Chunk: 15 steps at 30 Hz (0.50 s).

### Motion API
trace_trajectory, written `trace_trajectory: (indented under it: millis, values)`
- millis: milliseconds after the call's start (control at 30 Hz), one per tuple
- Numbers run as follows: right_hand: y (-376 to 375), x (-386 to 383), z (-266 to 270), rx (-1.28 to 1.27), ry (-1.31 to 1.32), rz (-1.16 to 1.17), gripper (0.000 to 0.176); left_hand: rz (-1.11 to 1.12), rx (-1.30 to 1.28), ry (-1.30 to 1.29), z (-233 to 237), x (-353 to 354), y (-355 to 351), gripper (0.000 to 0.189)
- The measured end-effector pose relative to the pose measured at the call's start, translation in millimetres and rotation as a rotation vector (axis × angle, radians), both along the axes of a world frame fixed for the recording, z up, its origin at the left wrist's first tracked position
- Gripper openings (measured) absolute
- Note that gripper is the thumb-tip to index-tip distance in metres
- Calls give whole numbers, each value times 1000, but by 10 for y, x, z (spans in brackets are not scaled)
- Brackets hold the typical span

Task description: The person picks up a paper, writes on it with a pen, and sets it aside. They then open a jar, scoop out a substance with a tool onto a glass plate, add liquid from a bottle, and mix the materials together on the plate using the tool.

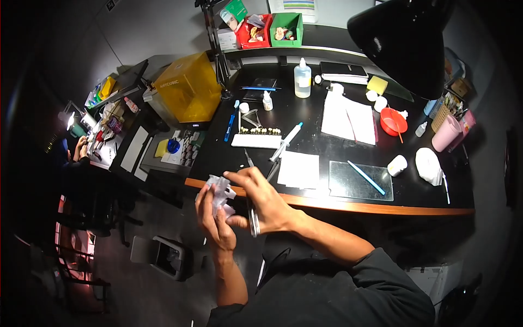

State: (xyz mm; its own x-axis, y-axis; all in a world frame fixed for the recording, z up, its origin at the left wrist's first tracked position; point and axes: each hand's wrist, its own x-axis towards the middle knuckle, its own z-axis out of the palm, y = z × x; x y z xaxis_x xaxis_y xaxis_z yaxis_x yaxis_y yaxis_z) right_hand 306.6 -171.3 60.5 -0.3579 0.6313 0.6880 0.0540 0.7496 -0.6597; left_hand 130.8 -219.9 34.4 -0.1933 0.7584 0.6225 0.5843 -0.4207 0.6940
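Note:
My left hand (219, 233) is closed around a pale, crumpled-looking whitish piece (220, 192), held in front of the table's edge. It looks like paper or tissue, though the fingers cover part of it. My right hand (268, 201) reaches over from the right, its fingertips at the piece. A shiny slim metal tool (254, 219) is tucked in the right palm, pointing down; its kind is not clear. Just beyond the hands, on the table, lie a thin pointed instrument (249, 158), a syringe (286, 141) and a white sheet of paper (298, 170).
A white tooth-shade holder (256, 140) lies on the black table (218, 163). To the right are a glass plate (348, 185) with a blue stick, and a red bowl (393, 121). A bin (170, 258) stands on the floor. Another person's hands (81, 146) show far left.

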Motion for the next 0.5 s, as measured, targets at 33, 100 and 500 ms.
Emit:
trace_trajectory:
  millis: [33, 100, 500]
  values:
    - [-26, 40, 23, 25, -30, 11, 93, -48, -42, 10, 55, 35, -25, 56]
    - [-52, 153, 114, 84, -112, 8, 93, -140, -103, -58, 118, 132, -48, 55]
    - [-103, 1075, 181, 60, 33, -131, 38, -523, -162, 144, 634, 515, -53, 49]
